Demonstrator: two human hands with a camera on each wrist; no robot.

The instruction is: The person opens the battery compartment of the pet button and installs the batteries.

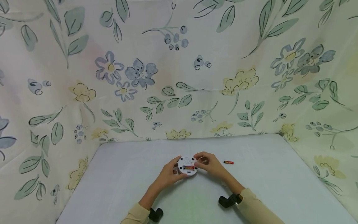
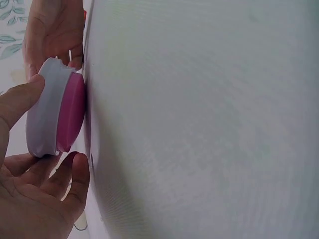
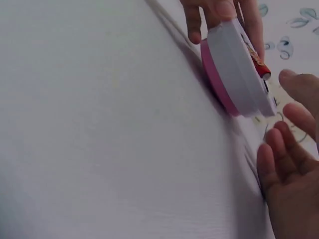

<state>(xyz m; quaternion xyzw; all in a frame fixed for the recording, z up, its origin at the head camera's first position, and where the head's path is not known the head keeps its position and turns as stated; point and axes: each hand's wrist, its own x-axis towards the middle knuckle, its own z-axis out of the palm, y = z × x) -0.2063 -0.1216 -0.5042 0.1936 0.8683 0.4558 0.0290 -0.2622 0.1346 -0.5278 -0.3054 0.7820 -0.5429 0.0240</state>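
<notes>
Two hands meet at my table's (image 1: 126, 174) centre: left hand (image 1: 167, 174) grips the round white device (image 1: 187, 165), right hand (image 1: 208, 163) hovers half-open over it, loose battery (image 1: 228, 162) at three o'clock.

pale grey-white table (image 1: 117, 174), matte surface. cream floral cloth (image 1: 179, 77) hung behind and along both sides as backdrop: blue and yellow flowers, green leaves. light even, soft, with faint shadows.
</notes>
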